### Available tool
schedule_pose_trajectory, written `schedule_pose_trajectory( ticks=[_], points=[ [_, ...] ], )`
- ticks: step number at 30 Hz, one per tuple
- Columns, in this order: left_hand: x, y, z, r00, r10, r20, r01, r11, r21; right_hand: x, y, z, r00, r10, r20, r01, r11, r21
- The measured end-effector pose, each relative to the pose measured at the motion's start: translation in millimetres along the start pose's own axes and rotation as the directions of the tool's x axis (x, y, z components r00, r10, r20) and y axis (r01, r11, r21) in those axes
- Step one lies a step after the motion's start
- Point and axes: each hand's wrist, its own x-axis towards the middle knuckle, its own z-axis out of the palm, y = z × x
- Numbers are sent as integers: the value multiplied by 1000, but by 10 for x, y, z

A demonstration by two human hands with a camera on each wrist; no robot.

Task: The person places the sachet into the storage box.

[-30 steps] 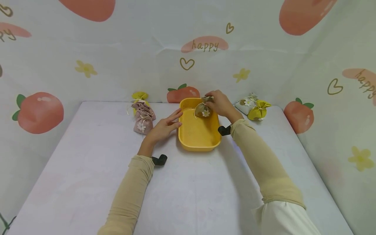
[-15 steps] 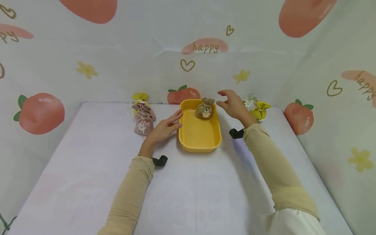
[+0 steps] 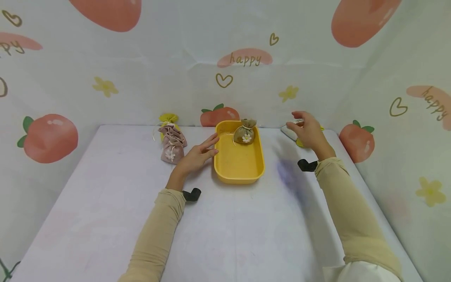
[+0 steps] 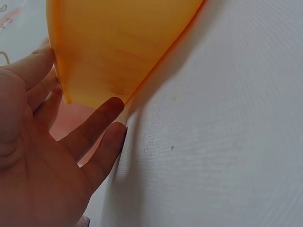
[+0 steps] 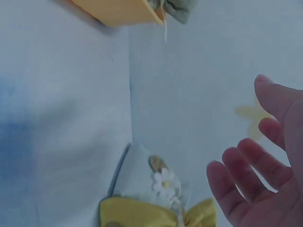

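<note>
A yellow plastic tub (image 3: 239, 164) stands toward the back of the table. Inside its far end sits an olive-brown drawstring pouch (image 3: 244, 135) with a white flower. My left hand (image 3: 193, 157) touches the tub's left side with straight fingers, as the left wrist view (image 4: 52, 127) also shows. Over at the right, my right hand (image 3: 310, 131) hovers with relaxed, parted fingers and holds nothing. Beneath it lie a pale grey pouch (image 5: 142, 175) with a white flower and a yellow-green pouch (image 5: 137, 213), both partly hidden by the hand in the head view.
Left of the tub, a pinkish-mauve pouch (image 3: 172, 150) lies in front of a yellow pouch (image 3: 168, 117), near my left hand. A printed fabric backdrop (image 3: 151, 78) rises right behind the white table (image 3: 211, 231).
My right hand has let go of the olive-brown pouch in the tub and moved right, over the grey and yellow-green pouches. My left hand has stayed at the tub.
</note>
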Motion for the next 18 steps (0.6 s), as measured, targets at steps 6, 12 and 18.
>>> schedule_pose_trajectory(
  ticks=[6,12,18],
  points=[
    [0,-12,1,1000,8,4,-8,1000,6,-75,247,-91,993,87,-84,-83,995,50],
    [-3,-17,3,1000,17,-1,-17,1000,22,-107,423,-129,983,125,-135,-120,992,44],
    [-6,-17,0,999,46,-5,-46,998,41,-111,479,-161,980,166,-106,-169,985,-19]
  ],
)
